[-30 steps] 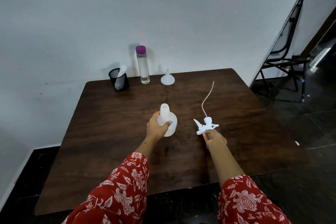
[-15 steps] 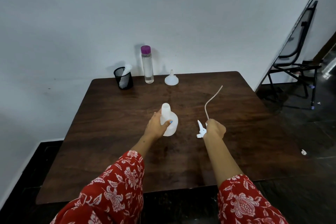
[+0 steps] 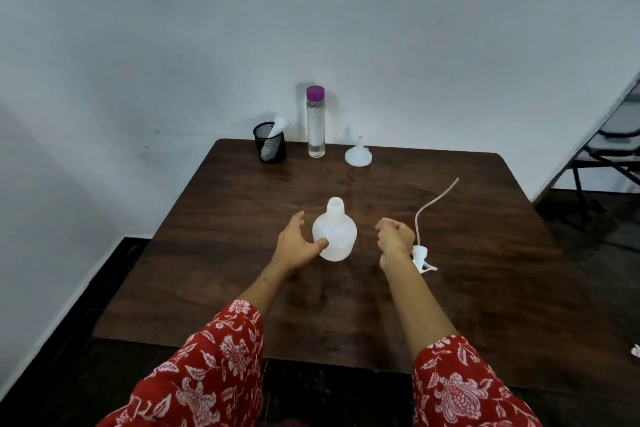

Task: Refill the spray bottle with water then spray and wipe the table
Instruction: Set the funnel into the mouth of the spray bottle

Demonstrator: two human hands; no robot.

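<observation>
1. The white translucent plastic spray bottle [image 3: 334,236] is standing uncapped near the middle of the dark wooden counter [image 3: 485,288].
2. The left hand [image 3: 294,246] is steadying it, thumb on its wall and fingers apart.
3. The right hand [image 3: 394,239] is hovering loosely curled, holding nothing; the white trigger sprayer head [image 3: 422,258] with its tube is lying beside it.
4. The white plastic funnel [image 3: 358,154] and the clear purple-capped water bottle [image 3: 316,125] are standing at the far edge.
5. Recommended: seat the funnel in the neck while bracing the bottle, then pour slowly.
</observation>
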